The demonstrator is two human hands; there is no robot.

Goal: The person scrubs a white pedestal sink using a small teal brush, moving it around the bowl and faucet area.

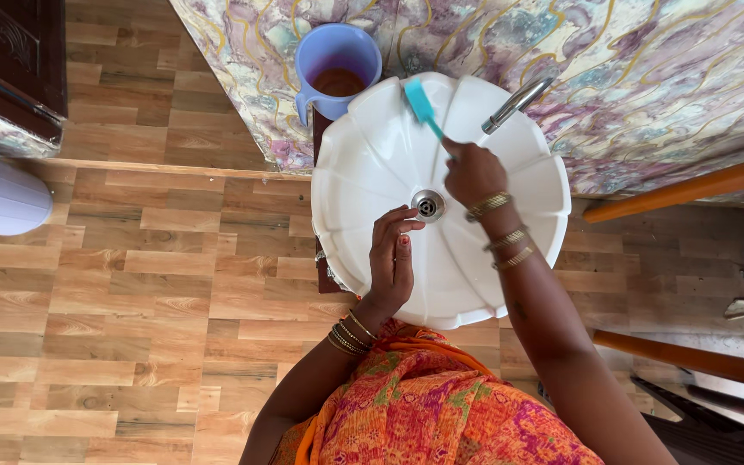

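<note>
A round white washbasin (363, 164) with a metal drain (427, 205) at its middle stands below me. My right hand (472, 172) grips a teal brush (420, 103), whose head rests on the basin's far inner wall near the chrome tap (517, 103). My left hand (391, 258) hovers over the near side of the bowl, fingers loosely curled beside the drain, holding nothing that I can see. Bangles ring both wrists.
A lilac plastic jug (337, 60) stands at the basin's far left rim, against a marbled wall (647, 77). A pale bucket (2, 198) sits at the left on the wood-pattern floor (131, 284). Orange wooden rails (665, 196) and dark furniture lie to the right.
</note>
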